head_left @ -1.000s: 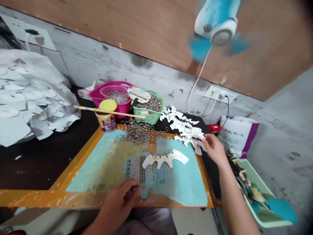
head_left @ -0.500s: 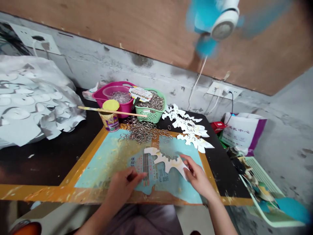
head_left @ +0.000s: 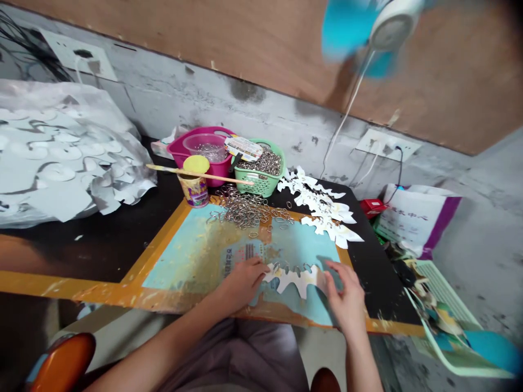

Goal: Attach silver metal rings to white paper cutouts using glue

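A notched white cutout (head_left: 296, 280) is pinched at one end by the left hand (head_left: 245, 280); at its other end, the right hand (head_left: 346, 294) is held loosely, thumb and fingers parted. Beyond the left hand, metal rings (head_left: 247, 210) are heaped on the counter (head_left: 122, 247); beyond the right, similar cutouts (head_left: 346, 234) are laid.

Soft light, blurred fan blades (head_left: 347, 30)

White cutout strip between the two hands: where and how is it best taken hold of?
Pinch the strip lightly by its right end, coming from the right; the right hand is beside it. That end is likely best: a row of metal rings lines the far edge, none showing at that end, and the near edge is cut into narrow prongs.
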The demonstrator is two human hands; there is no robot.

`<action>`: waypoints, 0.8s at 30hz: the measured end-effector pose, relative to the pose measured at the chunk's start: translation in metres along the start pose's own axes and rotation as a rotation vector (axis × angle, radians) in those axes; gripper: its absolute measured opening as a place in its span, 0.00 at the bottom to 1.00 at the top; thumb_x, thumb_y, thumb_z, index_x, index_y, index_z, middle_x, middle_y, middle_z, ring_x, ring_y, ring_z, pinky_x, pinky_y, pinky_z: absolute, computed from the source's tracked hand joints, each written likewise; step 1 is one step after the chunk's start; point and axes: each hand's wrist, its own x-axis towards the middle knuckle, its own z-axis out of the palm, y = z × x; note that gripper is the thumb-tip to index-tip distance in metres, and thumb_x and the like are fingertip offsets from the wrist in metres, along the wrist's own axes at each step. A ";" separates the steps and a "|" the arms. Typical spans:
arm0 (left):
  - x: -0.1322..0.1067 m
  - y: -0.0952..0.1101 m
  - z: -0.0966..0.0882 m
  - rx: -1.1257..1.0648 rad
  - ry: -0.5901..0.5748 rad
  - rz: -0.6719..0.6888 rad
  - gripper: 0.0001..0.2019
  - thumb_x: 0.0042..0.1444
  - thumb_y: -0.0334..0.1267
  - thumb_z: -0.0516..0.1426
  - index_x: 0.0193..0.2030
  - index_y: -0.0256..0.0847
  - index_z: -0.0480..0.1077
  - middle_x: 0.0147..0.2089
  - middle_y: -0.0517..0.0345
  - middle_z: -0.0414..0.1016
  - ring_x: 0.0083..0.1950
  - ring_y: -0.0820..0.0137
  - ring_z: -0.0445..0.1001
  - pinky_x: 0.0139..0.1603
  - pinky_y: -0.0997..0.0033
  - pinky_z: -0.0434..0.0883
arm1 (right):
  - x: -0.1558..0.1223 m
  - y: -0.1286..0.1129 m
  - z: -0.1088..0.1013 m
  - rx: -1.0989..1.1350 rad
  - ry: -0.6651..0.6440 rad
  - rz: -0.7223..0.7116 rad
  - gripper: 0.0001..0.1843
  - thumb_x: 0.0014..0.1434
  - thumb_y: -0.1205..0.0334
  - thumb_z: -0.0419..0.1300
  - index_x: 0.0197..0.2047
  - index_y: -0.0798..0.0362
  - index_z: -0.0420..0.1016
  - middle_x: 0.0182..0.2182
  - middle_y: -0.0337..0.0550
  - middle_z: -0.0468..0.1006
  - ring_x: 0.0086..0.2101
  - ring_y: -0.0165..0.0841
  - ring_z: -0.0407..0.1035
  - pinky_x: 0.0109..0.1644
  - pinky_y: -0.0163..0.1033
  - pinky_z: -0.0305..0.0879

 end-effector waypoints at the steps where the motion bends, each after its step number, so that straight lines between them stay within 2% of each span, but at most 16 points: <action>1: -0.007 0.003 -0.003 -0.008 0.020 -0.016 0.13 0.64 0.26 0.51 0.45 0.38 0.77 0.43 0.50 0.78 0.44 0.63 0.79 0.47 0.66 0.74 | -0.002 -0.011 0.009 0.051 -0.031 -0.047 0.12 0.67 0.60 0.55 0.51 0.48 0.75 0.47 0.52 0.77 0.49 0.46 0.71 0.49 0.51 0.72; 4: -0.039 0.009 -0.017 -0.025 0.085 -0.076 0.13 0.66 0.29 0.50 0.46 0.39 0.76 0.43 0.51 0.78 0.43 0.65 0.78 0.46 0.68 0.73 | -0.004 -0.046 0.035 0.185 -0.229 -0.255 0.13 0.68 0.67 0.53 0.52 0.48 0.75 0.46 0.50 0.77 0.48 0.42 0.71 0.52 0.49 0.71; 7: -0.071 0.008 -0.030 -0.025 0.098 -0.151 0.12 0.68 0.37 0.52 0.45 0.42 0.78 0.43 0.53 0.77 0.42 0.67 0.78 0.43 0.70 0.73 | -0.002 -0.072 0.059 0.206 -0.416 -0.381 0.15 0.68 0.70 0.53 0.54 0.50 0.75 0.45 0.49 0.76 0.45 0.40 0.71 0.50 0.47 0.72; 10: -0.087 0.000 -0.035 0.026 0.137 -0.147 0.10 0.65 0.44 0.57 0.44 0.45 0.80 0.52 0.49 0.76 0.51 0.61 0.77 0.50 0.65 0.74 | 0.005 -0.086 0.076 0.215 -0.521 -0.454 0.16 0.68 0.72 0.52 0.54 0.50 0.74 0.45 0.49 0.75 0.45 0.39 0.71 0.49 0.44 0.71; 12: -0.087 -0.005 -0.035 0.039 0.179 -0.103 0.09 0.65 0.41 0.58 0.43 0.44 0.79 0.56 0.49 0.75 0.57 0.58 0.74 0.56 0.61 0.73 | 0.010 -0.091 0.083 0.198 -0.614 -0.513 0.17 0.68 0.74 0.52 0.54 0.51 0.74 0.45 0.48 0.75 0.44 0.38 0.71 0.48 0.42 0.71; 15: -0.077 -0.009 -0.035 0.002 0.171 -0.063 0.06 0.65 0.32 0.54 0.43 0.43 0.73 0.54 0.52 0.76 0.57 0.62 0.73 0.59 0.60 0.71 | 0.017 -0.098 0.086 0.158 -0.707 -0.577 0.16 0.68 0.74 0.52 0.54 0.53 0.74 0.44 0.48 0.75 0.44 0.38 0.71 0.47 0.41 0.70; 19: -0.063 -0.012 -0.036 -0.058 0.113 -0.095 0.16 0.58 0.25 0.56 0.51 0.44 0.65 0.52 0.54 0.74 0.57 0.62 0.73 0.57 0.61 0.71 | 0.021 -0.102 0.087 0.129 -0.726 -0.610 0.13 0.70 0.72 0.53 0.52 0.53 0.75 0.43 0.47 0.77 0.42 0.36 0.73 0.44 0.39 0.69; 22: -0.059 -0.018 -0.037 -0.053 0.077 -0.079 0.19 0.56 0.24 0.59 0.52 0.44 0.64 0.54 0.53 0.74 0.58 0.60 0.72 0.58 0.59 0.70 | 0.019 -0.101 0.089 0.078 -0.717 -0.658 0.10 0.68 0.73 0.56 0.48 0.54 0.76 0.42 0.47 0.77 0.41 0.37 0.72 0.42 0.39 0.68; 24: -0.058 -0.021 -0.037 -0.062 0.068 -0.071 0.19 0.55 0.25 0.60 0.52 0.44 0.65 0.53 0.54 0.74 0.57 0.60 0.71 0.59 0.58 0.69 | 0.018 -0.100 0.089 0.016 -0.720 -0.675 0.11 0.65 0.75 0.57 0.49 0.55 0.74 0.42 0.49 0.77 0.41 0.39 0.72 0.42 0.40 0.68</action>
